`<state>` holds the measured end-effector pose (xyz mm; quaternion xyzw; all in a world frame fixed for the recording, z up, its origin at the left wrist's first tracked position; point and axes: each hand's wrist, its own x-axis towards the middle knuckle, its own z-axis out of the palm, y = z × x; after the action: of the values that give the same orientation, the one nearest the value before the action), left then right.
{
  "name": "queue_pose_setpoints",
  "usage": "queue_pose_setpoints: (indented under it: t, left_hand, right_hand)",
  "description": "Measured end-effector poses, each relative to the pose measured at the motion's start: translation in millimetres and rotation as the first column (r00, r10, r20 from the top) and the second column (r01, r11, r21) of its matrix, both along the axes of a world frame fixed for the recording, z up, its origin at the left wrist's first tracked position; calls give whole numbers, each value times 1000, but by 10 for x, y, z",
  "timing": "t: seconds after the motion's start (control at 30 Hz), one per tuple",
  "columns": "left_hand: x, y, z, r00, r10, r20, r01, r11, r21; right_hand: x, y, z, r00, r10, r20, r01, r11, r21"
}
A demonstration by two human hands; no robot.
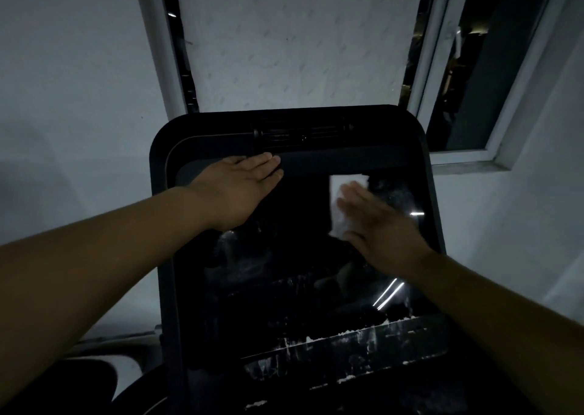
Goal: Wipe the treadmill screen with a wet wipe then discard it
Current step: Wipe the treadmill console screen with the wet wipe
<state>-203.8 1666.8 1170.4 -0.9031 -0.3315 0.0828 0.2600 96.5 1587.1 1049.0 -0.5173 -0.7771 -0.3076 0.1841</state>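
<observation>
Two bare hands over the treadmill screen (284,272), a dark glossy panel tilted up toward the camera inside a black console frame (159,168). Left hand (243,190) flat and open at the screen's upper left corner, palm down, fingers together and stretched out along the dark band above the glass, clamped on nothing. Right hand (376,225) spread flat near the screen's upper right, motion-blurred, fingers extended and pressing the wet wipe (343,190) against the glass rather than pinching it. Wipe white, partly hidden under the palm, with an upper corner showing just below the top band of the screen and a lower edge peeking out beside the thumb side of the hand. Smears and pale streaks across the lower half of the screen, thickest along the strip (347,342) at its bottom edge, where whitish flecks cling. Thin bright reflections on the right side of the glass, below the right hand. Ridged vent (300,133) set in the console just above the screen's top band. Pale wall (79,83) behind the screen, with a white-framed window (467,105) open to darkness up and to the right of it. Dim light throughout, details on the glass hard to tell.
</observation>
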Motion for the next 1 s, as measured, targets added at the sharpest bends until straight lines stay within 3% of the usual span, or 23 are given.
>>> queue_pose_setpoints:
  t: [0.13,0.4,0.7,0.87,1.0]
  left_hand:
    - [-8,-14,16,999,4,-36,-4,1000,15]
    - [-39,53,28,999,-21,-45,21,1000,-2]
    - [162,121,0,995,-94,-37,94,996,9]
    - [150,119,-2,996,-87,-37,87,996,3]
    - [147,129,-12,996,-85,-27,85,996,-1]
  right_hand:
    - [-225,59,-49,996,37,82,-38,999,8]
    - [732,-331,3,993,-120,22,122,989,-79]
    - [515,-89,69,995,-57,79,63,995,-74]
    - [1040,-316,114,986,-159,54,163,982,-93]
    - [1003,-355,76,984,-173,33,176,980,-98]
